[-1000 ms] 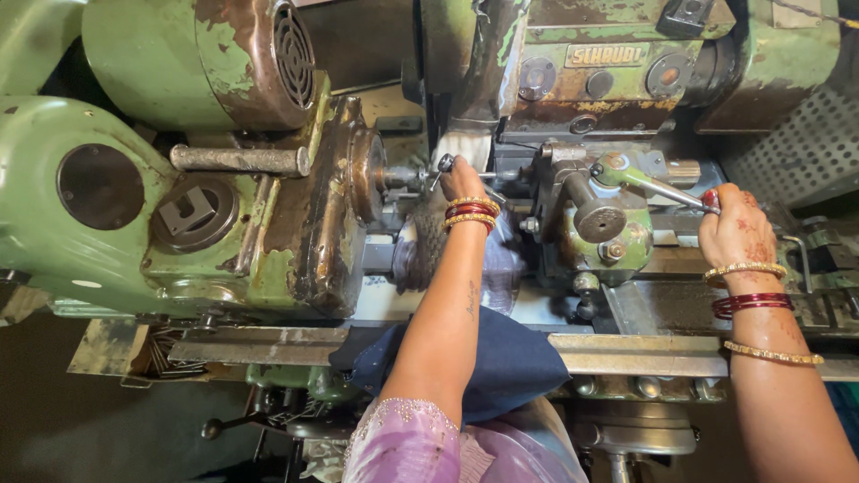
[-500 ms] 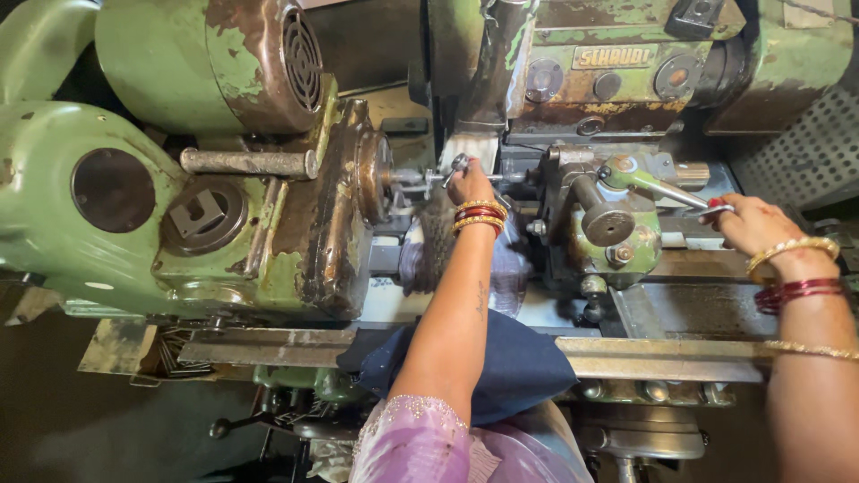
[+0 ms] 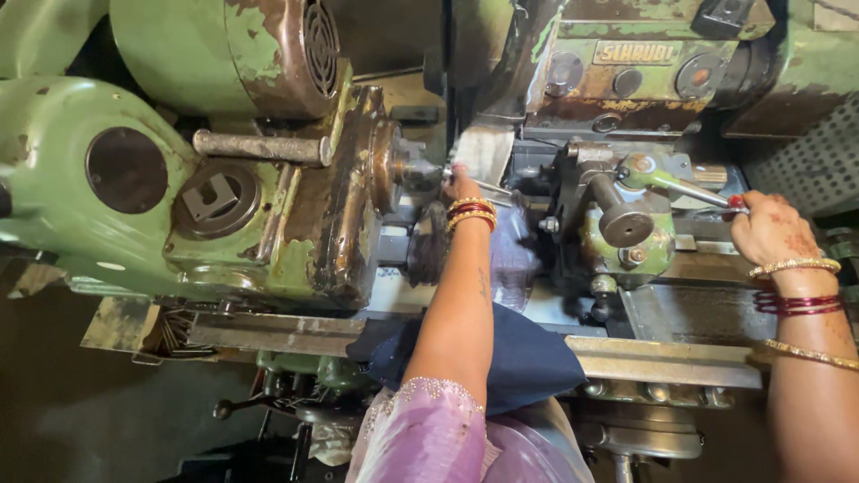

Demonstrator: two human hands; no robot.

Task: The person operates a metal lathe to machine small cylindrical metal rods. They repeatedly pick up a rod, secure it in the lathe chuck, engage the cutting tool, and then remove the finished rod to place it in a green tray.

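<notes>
Head view looks straight down on a worn green lathe [image 3: 134, 206] with flaking paint and rust. Her left hand [image 3: 461, 186] reaches in to the spindle nose [image 3: 403, 170], fingertips right at the small workpiece end poking out of it; whether the fingers pinch that piece or only touch it I cannot tell, since the hand covers the spot. Just behind that wrist sit red and gold bangles [image 3: 472, 213], and below the forearm a dark blue cloth [image 3: 528, 362] drapes over the front rail [image 3: 662, 358] of the bed.

Her right hand [image 3: 771, 231] is wrapped closed around the red-tipped lever [image 3: 689, 190], which runs from her fist back toward the tool post block [image 3: 617, 224] lying between the two hands. Beyond the left hand, further into the machine, the rusty headstock face [image 3: 349, 197] and a horizontal steel bar [image 3: 259, 148] stand close by.

As I judge it, the piece is seated in the spindle and both hands are set on their stations; no chips or cutting contact show, so the machining itself looks not yet done.
</notes>
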